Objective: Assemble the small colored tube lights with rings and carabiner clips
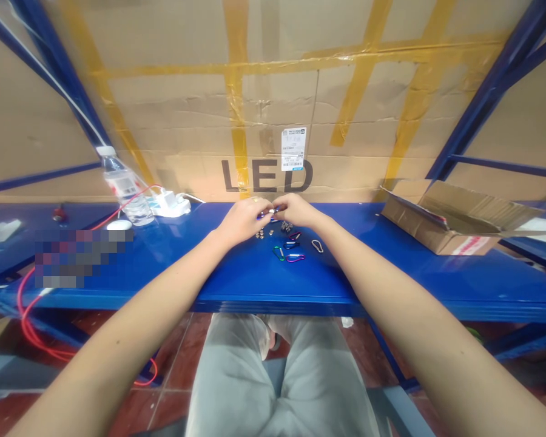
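Note:
Above the far side of the blue table, my left hand (244,220) and my right hand (295,211) meet with fingertips pinched together. Between them is a small carabiner (272,211), dark bluish with a pale, shiny part, mostly hidden by the fingers. On the table just below lie several loose carabiners: a green one (279,253), a purple one (295,258), a dark blue one (291,245), a dark reddish one (295,235) and a silver one (317,246). Small metal pieces lie in a cluster (286,226) near my right hand, and others (260,233) below my left.
An open cardboard box (459,243) stands at the right. On the left are a water bottle (126,188), a white power strip (170,205), a white round object (119,226) and a red cable (25,303). A large taped carton (186,121) backs the table (255,279).

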A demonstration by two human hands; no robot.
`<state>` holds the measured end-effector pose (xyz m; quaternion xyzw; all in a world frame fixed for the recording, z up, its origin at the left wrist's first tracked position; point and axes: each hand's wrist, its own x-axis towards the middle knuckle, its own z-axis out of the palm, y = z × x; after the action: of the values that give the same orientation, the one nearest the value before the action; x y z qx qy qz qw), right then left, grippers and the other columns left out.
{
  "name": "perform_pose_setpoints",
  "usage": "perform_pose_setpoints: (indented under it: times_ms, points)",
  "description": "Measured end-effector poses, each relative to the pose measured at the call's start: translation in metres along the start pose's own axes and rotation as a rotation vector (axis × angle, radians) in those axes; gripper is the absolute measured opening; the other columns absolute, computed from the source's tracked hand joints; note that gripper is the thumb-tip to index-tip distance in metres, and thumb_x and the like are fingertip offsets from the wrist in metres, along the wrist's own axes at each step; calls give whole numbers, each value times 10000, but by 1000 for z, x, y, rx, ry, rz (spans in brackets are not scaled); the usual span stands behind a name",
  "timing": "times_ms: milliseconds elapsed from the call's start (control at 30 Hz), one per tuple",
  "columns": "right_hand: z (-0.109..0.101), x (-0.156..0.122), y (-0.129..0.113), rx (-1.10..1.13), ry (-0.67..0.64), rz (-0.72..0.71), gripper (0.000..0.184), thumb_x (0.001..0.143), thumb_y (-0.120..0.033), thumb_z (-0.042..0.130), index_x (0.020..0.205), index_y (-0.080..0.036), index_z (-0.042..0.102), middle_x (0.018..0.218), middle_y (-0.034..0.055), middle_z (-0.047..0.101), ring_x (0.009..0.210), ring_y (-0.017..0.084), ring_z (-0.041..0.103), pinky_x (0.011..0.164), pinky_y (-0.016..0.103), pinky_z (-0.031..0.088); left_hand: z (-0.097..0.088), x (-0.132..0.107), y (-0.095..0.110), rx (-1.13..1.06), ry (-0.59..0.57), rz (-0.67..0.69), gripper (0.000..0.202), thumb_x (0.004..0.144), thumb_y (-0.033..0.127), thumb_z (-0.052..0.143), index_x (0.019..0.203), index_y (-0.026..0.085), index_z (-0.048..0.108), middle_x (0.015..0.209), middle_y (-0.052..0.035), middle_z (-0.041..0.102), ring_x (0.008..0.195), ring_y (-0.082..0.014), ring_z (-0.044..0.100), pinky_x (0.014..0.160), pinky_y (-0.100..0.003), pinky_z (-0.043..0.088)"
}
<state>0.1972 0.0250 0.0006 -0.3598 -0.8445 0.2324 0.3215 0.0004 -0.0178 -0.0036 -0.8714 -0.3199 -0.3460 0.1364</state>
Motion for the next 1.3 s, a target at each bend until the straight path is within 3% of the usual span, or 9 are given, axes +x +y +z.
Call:
perform_pose_setpoints:
  times_ms: [433, 1300]
  points:
    - [-1, 1, 0, -135, 87, -159, 154, 726, -81, 589, 763, -153, 720, 783, 24, 666, 769, 162, 573, 747, 305, 417, 6, -1, -4, 11, 23, 67, 142, 988, 215, 532, 1010, 168, 664, 884, -68, 711, 824, -181, 669, 757, -326, 539]
    - [-1, 0, 0, -135, 104, -166, 155, 728, -70, 566, 739, -154, 695, 779, 28, 637, 797, 175, 580, 753, 308, 411, 4, 1, 2, -4, -42, 5, 134, 969, 176, 538, 1055, 165, 641, 929, -73, 699, 885, -194, 662, 809, -340, 533]
